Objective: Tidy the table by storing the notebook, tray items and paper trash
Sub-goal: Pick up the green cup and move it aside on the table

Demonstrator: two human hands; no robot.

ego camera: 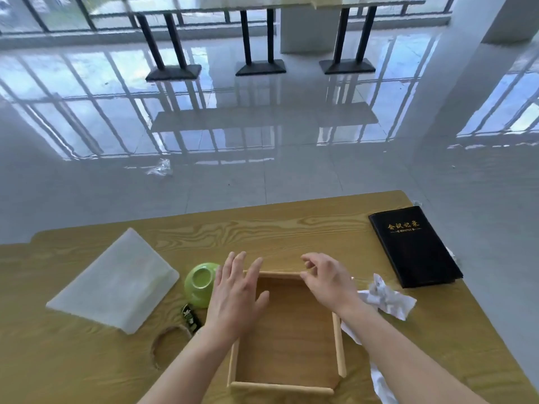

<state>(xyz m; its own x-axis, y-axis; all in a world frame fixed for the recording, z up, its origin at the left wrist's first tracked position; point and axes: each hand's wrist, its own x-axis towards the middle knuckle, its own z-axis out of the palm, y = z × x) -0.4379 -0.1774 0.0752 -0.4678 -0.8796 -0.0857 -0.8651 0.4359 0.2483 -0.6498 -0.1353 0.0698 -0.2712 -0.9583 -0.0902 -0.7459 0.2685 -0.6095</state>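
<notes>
A wooden tray (291, 330) with nothing inside sits at the table's near middle. My left hand (236, 298) hovers flat over its left rim, fingers straight. Above the far right corner of the tray, my right hand (326, 279) hangs with loosely curled fingers and holds nothing. A black notebook (414, 246) with gold lettering lies shut at the right edge. Crumpled white paper (385, 298) lies right of the tray, and more paper (385, 386) shows under my right forearm. A green bowl (201, 284) lies overturned left of the tray, with a small dark green packet (191, 317) and a twine ring (166, 345) beside it.
A translucent white pouch (116, 284) lies flat on the left of the wooden table (262, 228). Beyond the table's far edge is glossy tiled floor with a bit of clear plastic (160, 167) on it, and black table legs (256, 39) stand farther back.
</notes>
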